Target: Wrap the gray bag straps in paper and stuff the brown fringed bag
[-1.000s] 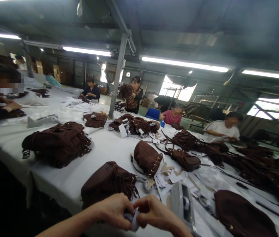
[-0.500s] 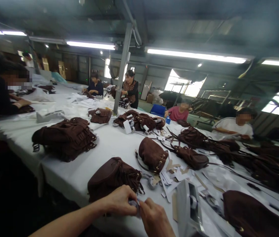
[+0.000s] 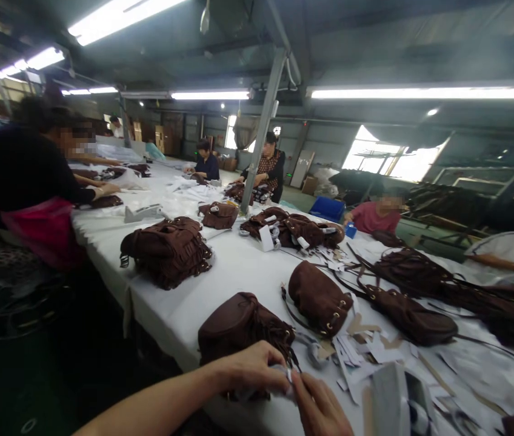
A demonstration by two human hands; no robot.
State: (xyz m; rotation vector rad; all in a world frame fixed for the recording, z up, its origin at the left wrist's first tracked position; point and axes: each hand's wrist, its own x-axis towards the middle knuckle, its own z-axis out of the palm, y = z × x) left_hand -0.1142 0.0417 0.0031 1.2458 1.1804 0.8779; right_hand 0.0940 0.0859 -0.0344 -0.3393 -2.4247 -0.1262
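"What is being held at the long, white-covered table (image 3: 184,315)?"

"A small, crumpled, grey-white piece of thin sheet material (image 3: 290,378) — paper or plastic, the blur does not say — at six o'clock in the view, near the table's edge."

"And the grip?"

"The left hand (image 3: 261,368) has thumb and fingers clamped on it. The right hand (image 3: 318,402) meets it from four o'clock, fingertips close together; whether they pinch or merely touch cannot be told."

"How would it handle?"

"Light and soft, by the look of it, apt to crease, perhaps slippery if plastic. Best taken by a loose edge between thumb and fingertip, the other hand steadying the bulk."

"What surrounds the hands?"

"At ten o'clock, a dark-brown, fringed, soft-sided bag (image 3: 225,327); at one, a dark-brown, bucket-shaped bag with gold-coloured eyelets (image 3: 318,297); at two, scattered white and tan paper strips (image 3: 347,364); at three, a boxy grey tape dispenser (image 3: 388,393) — partly cut off by the lower frame."
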